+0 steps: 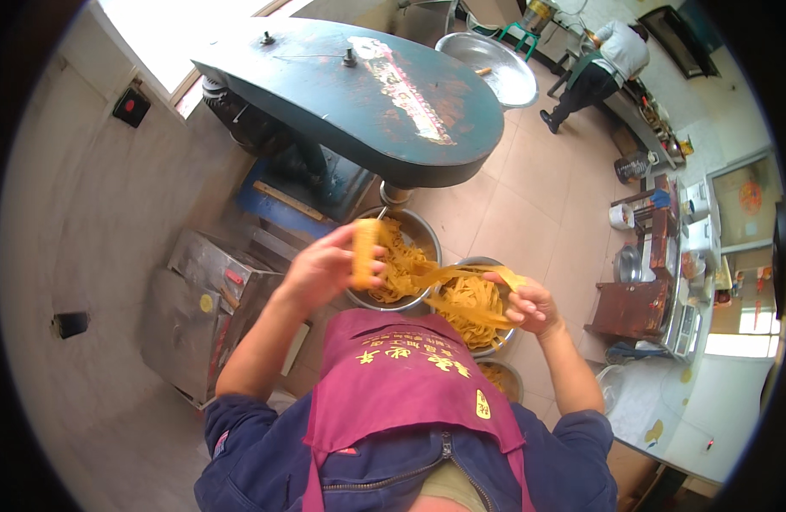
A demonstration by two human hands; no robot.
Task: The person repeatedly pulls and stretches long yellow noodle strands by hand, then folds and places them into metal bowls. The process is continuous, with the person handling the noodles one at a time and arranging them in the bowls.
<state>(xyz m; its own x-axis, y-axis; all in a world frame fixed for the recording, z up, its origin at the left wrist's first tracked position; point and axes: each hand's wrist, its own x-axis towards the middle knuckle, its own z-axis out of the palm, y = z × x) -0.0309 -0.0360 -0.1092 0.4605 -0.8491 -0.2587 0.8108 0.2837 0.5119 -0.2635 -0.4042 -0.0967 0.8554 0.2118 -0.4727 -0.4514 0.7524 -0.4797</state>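
My left hand [333, 269], fingers curled, holds an upright, slightly blurred band of yellow noodle dough [365, 252] in front of a steel bowl of noodles [406, 266] beneath the machine's spout [397, 192]. Wide yellow strips [457, 275] stretch across to my right hand [529, 305], whose fingers grip them over a second bowl heaped with flat noodles [468, 311]. Part of a third bowl [502, 380] shows beside my maroon apron [410, 375].
A large green machine [393, 102] juts over the bowls, with a metal cabinet [188, 324] at left. Behind it lies a steel basin [504, 77]. A person [611, 60] bends at a far counter. A wooden stand [619, 311] and white worktop [666, 410] line the right.
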